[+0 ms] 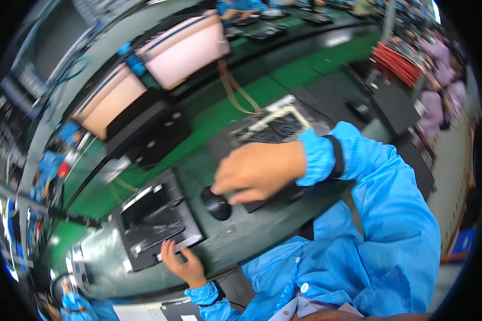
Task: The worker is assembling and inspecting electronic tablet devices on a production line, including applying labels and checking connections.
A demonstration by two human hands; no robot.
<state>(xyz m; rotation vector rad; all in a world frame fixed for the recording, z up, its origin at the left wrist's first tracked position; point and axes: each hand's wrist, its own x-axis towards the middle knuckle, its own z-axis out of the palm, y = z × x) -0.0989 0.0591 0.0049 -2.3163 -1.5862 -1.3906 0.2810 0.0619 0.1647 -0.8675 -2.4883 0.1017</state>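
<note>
My right hand point(260, 168), slightly blurred, reaches across the bench from the right. Its bent fingers and thumb close around the upper end of a black computer mouse point(217, 205). At the lower left, my left hand point(183, 266) has its fingers apart, with the fingertips at the near edge of a flat black device or panel point(183, 214). Whether they press on it I cannot tell. A darker rectangular part and glossy pieces lie on that panel. Beyond my right hand lies an opened unit with a pale frame and dark round parts point(285, 125).
The green bench point(241, 230) curves across the view. A black monitor point(147, 125) and pale boards point(185, 51) stand behind it. Another black mouse point(359, 108) lies farther right, near a stack of red sheets point(396, 63). Several people work around the line.
</note>
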